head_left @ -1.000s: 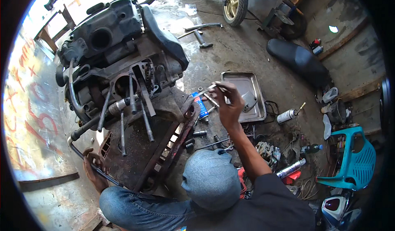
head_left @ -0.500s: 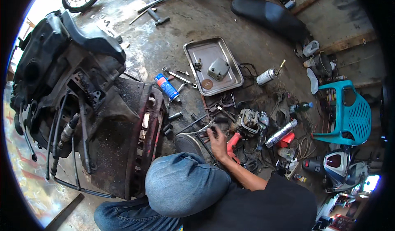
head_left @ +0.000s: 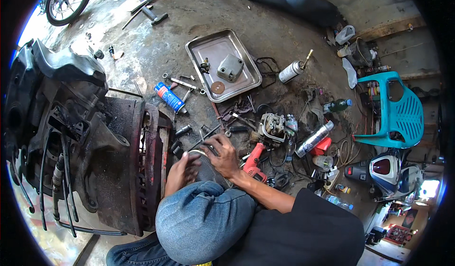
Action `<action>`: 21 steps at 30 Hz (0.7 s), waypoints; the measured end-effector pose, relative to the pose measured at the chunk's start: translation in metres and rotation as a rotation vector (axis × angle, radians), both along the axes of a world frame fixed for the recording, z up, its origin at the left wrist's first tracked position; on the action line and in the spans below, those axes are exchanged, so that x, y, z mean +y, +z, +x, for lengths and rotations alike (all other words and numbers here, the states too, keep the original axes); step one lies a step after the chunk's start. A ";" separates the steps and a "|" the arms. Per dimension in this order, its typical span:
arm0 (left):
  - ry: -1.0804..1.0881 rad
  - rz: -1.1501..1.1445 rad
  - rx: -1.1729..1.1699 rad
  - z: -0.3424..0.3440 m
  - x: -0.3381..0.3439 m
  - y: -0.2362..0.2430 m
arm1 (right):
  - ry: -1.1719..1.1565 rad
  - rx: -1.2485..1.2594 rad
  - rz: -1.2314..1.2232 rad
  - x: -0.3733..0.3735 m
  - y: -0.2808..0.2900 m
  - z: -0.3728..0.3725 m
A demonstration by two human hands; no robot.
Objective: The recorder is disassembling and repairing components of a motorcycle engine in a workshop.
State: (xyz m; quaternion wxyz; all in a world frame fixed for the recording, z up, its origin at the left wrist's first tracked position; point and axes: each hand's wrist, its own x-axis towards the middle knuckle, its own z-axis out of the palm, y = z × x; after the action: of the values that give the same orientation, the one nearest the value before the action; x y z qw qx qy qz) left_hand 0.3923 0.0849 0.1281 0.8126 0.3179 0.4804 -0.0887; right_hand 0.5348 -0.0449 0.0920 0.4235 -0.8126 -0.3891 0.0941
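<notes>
My left hand (head_left: 181, 175) is raised beside my bent knee, its fingers smeared by motion. Close to its right is my right hand (head_left: 223, 158), with bent fingers drawn in toward the thumb; what they hold, if anything, is hidden. Both hands are above the dark grey shoe (head_left: 208, 172) on my foot. Just beyond the right fingertips, a dark T-shaped bar tool (head_left: 204, 136) lies on the floor. A red power tool (head_left: 255, 164) lies to the right of my right hand, below a metal engine cylinder head (head_left: 273, 127).
A metal tray (head_left: 192, 53) holds a grey cover (head_left: 231, 68) and a brown disc (head_left: 217, 87). A blue spray can (head_left: 170, 98) lies left of it, a white can (head_left: 291, 72) right. A large motorcycle body part (head_left: 71, 138) stands at left, a teal chair (head_left: 407, 112) at right.
My left hand has come into view beside the knee. My right hand has moved left, over the shoe and toward the left hand. The whole view has shifted.
</notes>
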 end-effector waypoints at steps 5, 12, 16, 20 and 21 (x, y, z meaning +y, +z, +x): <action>-0.291 0.072 -0.049 0.049 0.015 -0.045 | 0.066 0.025 -0.035 0.001 0.002 -0.002; -0.243 0.213 -0.318 0.058 0.016 -0.061 | 0.095 -0.049 -0.116 -0.088 0.011 0.046; 0.021 0.347 -0.348 0.066 0.026 -0.074 | -0.893 -0.831 -0.676 -0.203 0.012 0.164; 0.142 0.444 -0.336 0.092 0.035 -0.088 | -1.144 -0.201 -0.762 -0.320 -0.008 0.255; 0.171 0.386 -0.325 0.098 0.035 -0.091 | -0.987 -0.159 -0.590 -0.338 -0.020 0.263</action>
State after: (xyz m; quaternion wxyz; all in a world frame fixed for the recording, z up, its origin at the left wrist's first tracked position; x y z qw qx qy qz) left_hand 0.4906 0.1200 0.0371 0.8080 0.4353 0.3767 0.1256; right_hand 0.7975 -0.3829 0.0722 0.1422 -0.9861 0.0479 -0.0711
